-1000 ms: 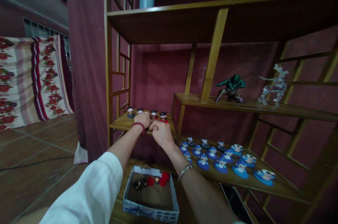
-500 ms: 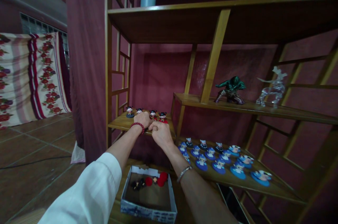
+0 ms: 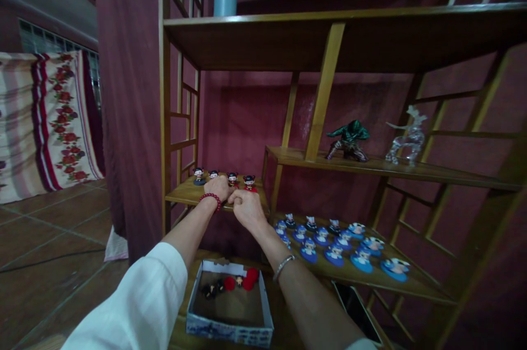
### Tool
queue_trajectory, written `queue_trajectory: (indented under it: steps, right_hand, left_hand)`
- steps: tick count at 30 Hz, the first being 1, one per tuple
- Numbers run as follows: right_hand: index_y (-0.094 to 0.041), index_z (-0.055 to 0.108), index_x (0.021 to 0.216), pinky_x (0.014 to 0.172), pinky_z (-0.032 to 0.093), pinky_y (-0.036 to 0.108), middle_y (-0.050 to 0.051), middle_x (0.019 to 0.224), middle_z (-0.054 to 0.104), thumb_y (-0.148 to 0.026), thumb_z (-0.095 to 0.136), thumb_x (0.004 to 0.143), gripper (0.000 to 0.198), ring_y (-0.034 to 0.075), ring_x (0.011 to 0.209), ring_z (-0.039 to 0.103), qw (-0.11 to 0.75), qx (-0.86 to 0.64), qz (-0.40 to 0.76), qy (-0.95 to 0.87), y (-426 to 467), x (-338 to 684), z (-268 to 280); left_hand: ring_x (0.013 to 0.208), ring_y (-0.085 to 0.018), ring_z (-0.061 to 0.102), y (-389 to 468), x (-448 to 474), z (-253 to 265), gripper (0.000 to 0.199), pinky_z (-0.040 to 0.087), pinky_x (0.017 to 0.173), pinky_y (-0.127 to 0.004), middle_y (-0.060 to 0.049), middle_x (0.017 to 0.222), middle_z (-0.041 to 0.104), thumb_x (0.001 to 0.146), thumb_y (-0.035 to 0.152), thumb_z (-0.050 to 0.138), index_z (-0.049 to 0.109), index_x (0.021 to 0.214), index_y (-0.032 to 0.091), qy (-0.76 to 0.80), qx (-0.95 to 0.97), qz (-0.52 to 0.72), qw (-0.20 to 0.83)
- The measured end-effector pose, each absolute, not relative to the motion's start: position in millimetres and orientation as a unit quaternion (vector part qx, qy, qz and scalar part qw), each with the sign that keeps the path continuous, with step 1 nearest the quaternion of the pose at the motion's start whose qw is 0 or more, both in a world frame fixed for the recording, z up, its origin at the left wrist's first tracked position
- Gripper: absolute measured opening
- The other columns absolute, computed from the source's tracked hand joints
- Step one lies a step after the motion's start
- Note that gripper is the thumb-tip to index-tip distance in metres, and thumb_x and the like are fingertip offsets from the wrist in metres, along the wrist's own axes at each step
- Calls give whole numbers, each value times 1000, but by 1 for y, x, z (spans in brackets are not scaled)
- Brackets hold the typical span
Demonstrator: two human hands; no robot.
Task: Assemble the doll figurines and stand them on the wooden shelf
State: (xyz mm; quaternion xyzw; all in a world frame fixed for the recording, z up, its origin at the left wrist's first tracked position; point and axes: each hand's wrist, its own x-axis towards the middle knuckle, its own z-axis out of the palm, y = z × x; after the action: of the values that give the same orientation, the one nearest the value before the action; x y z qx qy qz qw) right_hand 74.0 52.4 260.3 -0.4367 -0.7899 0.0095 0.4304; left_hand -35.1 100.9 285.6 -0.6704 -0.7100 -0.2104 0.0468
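My left hand [image 3: 217,188], with a red bead bracelet, is bent over the front of the small left shelf [image 3: 177,194]. Its fingers curl forward, mostly hidden behind its own back. Touching or nearly touching it, my right hand [image 3: 248,208] has its fingers curled in, and whatever they pinch is out of sight. Just behind the hands stand black-haired figurines in a row: one on a dark base [image 3: 198,175] at the left, a partly covered one [image 3: 213,175], a third [image 3: 233,178], and one with a red base [image 3: 249,182] at the right.
Below sits an open cardboard box [image 3: 230,332] with red and black figurine pieces. Several blue-based figurines [image 3: 308,250] fill the lower right shelf. Higher up stand a green crouching figure [image 3: 349,140] and a clear figure [image 3: 407,138]. A dark flat tablet-like object [image 3: 357,311] lies lower right.
The view has shifted slightly, so the shelves sit a little further left. Both hands stay close together at the small shelf, with barely any change in their pose.
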Motion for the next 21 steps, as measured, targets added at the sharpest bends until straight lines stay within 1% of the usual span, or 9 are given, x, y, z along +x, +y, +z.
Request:
queue_trajectory:
  steps: [2,4,8,10,12,16,21]
  right_hand:
    - [-17,64,70,73,44,21,4,76,66,-2,36,65,32,13,74,58,413,-440,-21,-797,49,77,259]
    - [-15,63,77,80,42,24,7,83,64,-3,38,67,30,16,84,56,392,-449,-66,-800,43,80,256]
    - [-10,58,98,91,35,30,12,105,58,-13,33,79,32,20,105,46,357,-484,-120,-790,32,87,250]
    - [-8,54,106,94,32,34,15,115,53,-20,29,83,36,22,113,40,335,-511,-126,-782,28,89,248]
    - [-6,50,112,95,29,38,17,121,48,-26,27,85,41,24,117,36,310,-533,-129,-776,25,89,247]
    - [-3,46,116,95,27,42,21,125,42,-32,25,86,47,27,121,30,275,-567,-121,-767,22,86,250]
    - [-2,49,112,95,25,43,23,128,38,-36,24,86,50,28,123,27,233,-593,-82,-766,19,83,260]
  left_hand:
    - [91,-22,59,100,-36,285,40,45,72,-27,-11,95,64,68,50,49,63,90,19,-706,-672,-220,50]
    - [90,-23,59,99,-36,284,43,45,71,-28,-11,95,64,67,53,48,62,90,20,-705,-670,-225,53]
    - [89,-24,59,94,-36,282,48,45,70,-30,-12,95,64,68,56,44,62,91,19,-700,-672,-235,58]
    - [89,-23,59,91,-36,281,45,45,71,-30,-12,94,64,71,54,41,61,93,20,-692,-672,-257,65]
    - [88,-22,59,88,-37,279,39,45,71,-30,-10,93,64,75,46,38,60,96,22,-687,-664,-286,71]
    - [87,-20,59,81,-39,278,33,44,72,-29,-6,92,65,78,30,34,60,97,27,-664,-674,-313,83]
    - [94,-15,56,73,-35,279,33,41,79,-24,0,105,61,78,25,35,58,102,30,-571,-767,-273,100]
